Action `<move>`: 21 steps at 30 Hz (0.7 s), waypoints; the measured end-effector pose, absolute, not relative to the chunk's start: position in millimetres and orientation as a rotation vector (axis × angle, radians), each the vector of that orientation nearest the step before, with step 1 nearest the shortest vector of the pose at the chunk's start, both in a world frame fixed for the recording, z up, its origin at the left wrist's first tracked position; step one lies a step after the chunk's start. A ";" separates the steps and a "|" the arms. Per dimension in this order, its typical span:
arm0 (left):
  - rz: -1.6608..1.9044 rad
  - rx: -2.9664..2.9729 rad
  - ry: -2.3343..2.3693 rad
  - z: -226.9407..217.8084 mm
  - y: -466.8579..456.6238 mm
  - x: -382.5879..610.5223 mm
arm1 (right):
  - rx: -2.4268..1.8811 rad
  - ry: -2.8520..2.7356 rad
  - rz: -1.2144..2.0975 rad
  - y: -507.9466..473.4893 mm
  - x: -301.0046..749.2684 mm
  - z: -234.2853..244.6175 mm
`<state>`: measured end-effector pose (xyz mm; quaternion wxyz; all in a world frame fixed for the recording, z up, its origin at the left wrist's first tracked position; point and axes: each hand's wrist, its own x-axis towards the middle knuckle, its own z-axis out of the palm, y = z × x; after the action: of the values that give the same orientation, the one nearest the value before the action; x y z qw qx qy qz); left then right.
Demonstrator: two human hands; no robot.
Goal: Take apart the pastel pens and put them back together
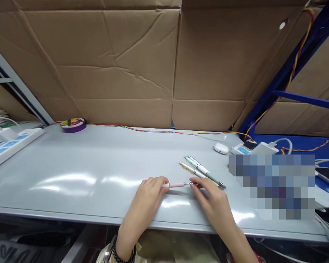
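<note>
My left hand [149,195] is closed around the back end of a pink and white pen [176,185], just above the grey tabletop [93,164]. My right hand [212,204] pinches the pen's metal tip from the right side. The pen lies level between the two hands. Just beyond my right hand, three other pens [201,171] lie side by side on the table, pointing diagonally. A dark bead bracelet is on my left wrist.
A white earbud case [221,148] and a power strip with plugs [242,149] sit at the back right. A purple tape roll [73,125] lies at the back left, a long power strip [9,146] at the left edge. Cardboard [126,62] walls the rear.
</note>
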<state>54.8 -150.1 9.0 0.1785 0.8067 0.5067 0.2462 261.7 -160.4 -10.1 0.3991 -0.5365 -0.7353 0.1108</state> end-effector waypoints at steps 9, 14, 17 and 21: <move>0.677 2.300 1.400 8.2 -149.4 55.0 | -1.180 -1.748 0.162 -162.1 262.4 -9.4; 0.663 2.335 1.340 7.6 -149.8 55.3 | -1.087 -1.863 0.258 -162.5 260.7 -11.4; 0.655 2.367 1.324 7.6 -151.1 55.0 | -1.065 -1.882 0.295 -163.6 261.9 -11.5; 0.660 2.392 1.281 8.4 -153.4 54.5 | -1.082 -1.852 0.354 -166.0 264.9 -8.3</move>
<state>54.5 -153.4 8.4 0.1734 0.8436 0.4518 0.2329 264.9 -166.0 -8.3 0.4653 -0.4406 -0.7540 0.1442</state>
